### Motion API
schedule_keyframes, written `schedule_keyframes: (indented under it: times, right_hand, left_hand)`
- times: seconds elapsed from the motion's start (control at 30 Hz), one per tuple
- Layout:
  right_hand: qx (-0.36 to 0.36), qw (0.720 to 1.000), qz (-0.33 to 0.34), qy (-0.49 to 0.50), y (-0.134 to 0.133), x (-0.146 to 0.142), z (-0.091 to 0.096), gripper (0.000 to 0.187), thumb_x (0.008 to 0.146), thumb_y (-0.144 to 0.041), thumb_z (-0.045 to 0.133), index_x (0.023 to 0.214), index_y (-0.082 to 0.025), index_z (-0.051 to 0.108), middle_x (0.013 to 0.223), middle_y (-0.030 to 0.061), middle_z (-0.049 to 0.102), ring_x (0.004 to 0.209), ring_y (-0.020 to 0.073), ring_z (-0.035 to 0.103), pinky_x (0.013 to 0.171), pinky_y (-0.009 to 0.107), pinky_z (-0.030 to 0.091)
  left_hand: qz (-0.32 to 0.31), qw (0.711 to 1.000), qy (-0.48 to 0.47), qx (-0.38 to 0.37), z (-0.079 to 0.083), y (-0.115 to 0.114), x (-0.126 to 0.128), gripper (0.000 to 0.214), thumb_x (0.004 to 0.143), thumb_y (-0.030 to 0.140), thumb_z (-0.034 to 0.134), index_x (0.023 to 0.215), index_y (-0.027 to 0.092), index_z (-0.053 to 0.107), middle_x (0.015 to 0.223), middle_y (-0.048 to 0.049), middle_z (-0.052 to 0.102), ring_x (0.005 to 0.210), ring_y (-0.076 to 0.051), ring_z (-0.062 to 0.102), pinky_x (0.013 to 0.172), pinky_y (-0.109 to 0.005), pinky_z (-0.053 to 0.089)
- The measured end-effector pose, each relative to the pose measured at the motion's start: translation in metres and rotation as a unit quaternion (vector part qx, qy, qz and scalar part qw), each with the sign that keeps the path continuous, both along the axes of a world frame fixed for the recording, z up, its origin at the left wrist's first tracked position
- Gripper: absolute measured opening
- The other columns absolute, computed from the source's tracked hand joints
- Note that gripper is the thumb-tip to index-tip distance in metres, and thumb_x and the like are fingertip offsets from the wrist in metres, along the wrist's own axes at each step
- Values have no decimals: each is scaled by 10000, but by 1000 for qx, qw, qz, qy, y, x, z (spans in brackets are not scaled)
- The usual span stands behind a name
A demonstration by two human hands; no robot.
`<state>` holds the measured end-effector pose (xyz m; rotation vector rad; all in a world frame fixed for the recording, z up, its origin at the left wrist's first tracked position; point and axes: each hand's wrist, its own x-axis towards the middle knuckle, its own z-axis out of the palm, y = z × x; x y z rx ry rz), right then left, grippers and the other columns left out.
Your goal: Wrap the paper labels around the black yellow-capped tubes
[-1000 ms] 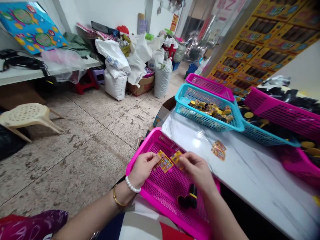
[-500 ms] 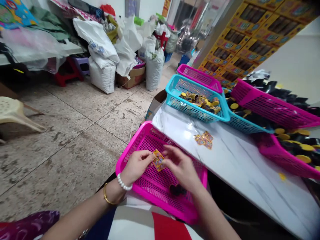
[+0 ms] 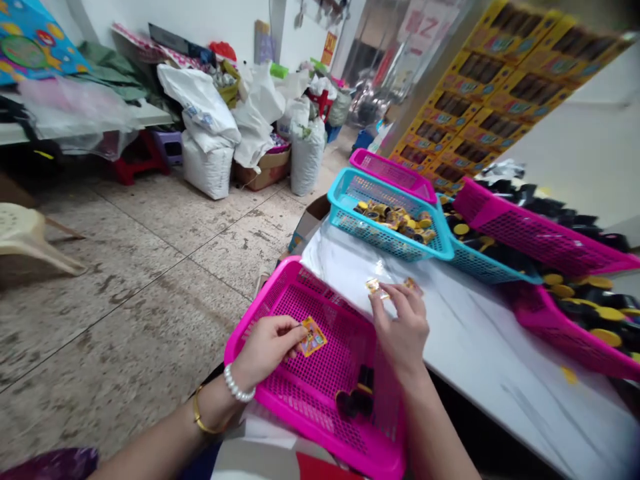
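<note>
My left hand (image 3: 267, 347) is closed in a pinch on a small yellow printed label (image 3: 313, 335), holding it above a pink plastic basket (image 3: 290, 283). Over the white marble-patterned table, my right hand (image 3: 403, 327) has its thumb and fingertips closed on another small label (image 3: 373, 287). More labels (image 3: 413, 285) lie partly hidden behind the right fingers. In the pink basket, below and between the hands, are a few black cylindrical pieces with yellow bands (image 3: 357, 400).
A blue basket (image 3: 345, 220) of yellow-and-black pieces stands on the table (image 3: 465, 320). Pink baskets (image 3: 545, 233) with black and yellow parts line the right side. Yellow boxes (image 3: 475, 107) are stacked behind. White sacks (image 3: 210, 160) and a plastic stool (image 3: 30, 230) stand on the floor.
My right hand has moved from beside the left hand's label, right and slightly up, to the labels on the table. My left hand keeps its label, slightly lower in view.
</note>
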<state>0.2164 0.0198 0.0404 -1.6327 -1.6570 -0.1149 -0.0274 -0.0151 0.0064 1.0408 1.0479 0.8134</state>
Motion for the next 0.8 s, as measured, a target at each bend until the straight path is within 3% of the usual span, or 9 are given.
schedule_keyframes:
  times: [0.07,0.13,0.2,0.23,0.33,0.4,0.63,0.8]
  right_hand:
    - [-118,983,108,93,-20,-28,-2,232,859,-357,606,1038,-230,680,988,88,672,914,240,621,854,389,497]
    - [-271,917,223,189,-35,-53,-4,187,875,-374,587,934,-226,685,832,44,679,729,188,618,693,313,509]
    - [-337,868,252,264,-41,-69,-8,236,882,-398,574,779,-202,655,677,10,631,602,150,561,576,262,459]
    - [-334,865,235,292,-42,-74,-11,275,882,-410,571,722,-193,628,627,-3,598,568,137,530,543,247,428]
    - [-263,893,146,334,-40,-76,-18,354,887,-446,560,652,-182,570,570,-25,531,531,114,467,512,228,378]
    - [-228,907,113,335,-38,-74,-20,389,896,-459,544,625,-179,552,549,-32,503,511,105,438,502,223,361]
    - [-180,934,131,280,-48,-80,-25,350,911,-398,557,643,-175,588,544,-42,474,512,97,424,500,214,336]
    - [-126,950,124,256,-49,-80,-30,295,912,-345,579,675,-176,629,606,-19,569,567,111,511,555,224,386]
  left_hand:
    - [0,1000,13,17,0,-1,1,268,828,374,622,684,148,621,582,7,582,527,-105,504,499,-232,355]
    - [-3,999,25,37,1,-1,1,291,829,378,628,655,145,617,576,10,564,531,-101,487,499,-229,345]
    - [6,999,23,42,2,-2,2,268,818,381,645,698,142,633,578,17,550,524,-96,473,484,-222,337]
    - [26,999,14,36,4,-3,2,247,813,381,652,753,142,642,584,22,546,516,-94,469,475,-217,338]
    - [106,994,-21,19,10,-6,0,255,828,406,639,861,155,624,559,47,513,464,-79,447,436,-192,337]
    - [117,993,-27,18,14,-8,-1,281,848,431,611,809,153,622,548,44,511,440,-68,446,414,-177,328]
    - [81,996,-20,-13,18,-14,3,313,842,431,620,757,138,686,450,32,501,373,-62,404,359,-167,273]
    - [158,985,-71,-26,20,-12,3,244,791,382,685,875,154,665,551,24,607,356,-59,427,332,-165,297]
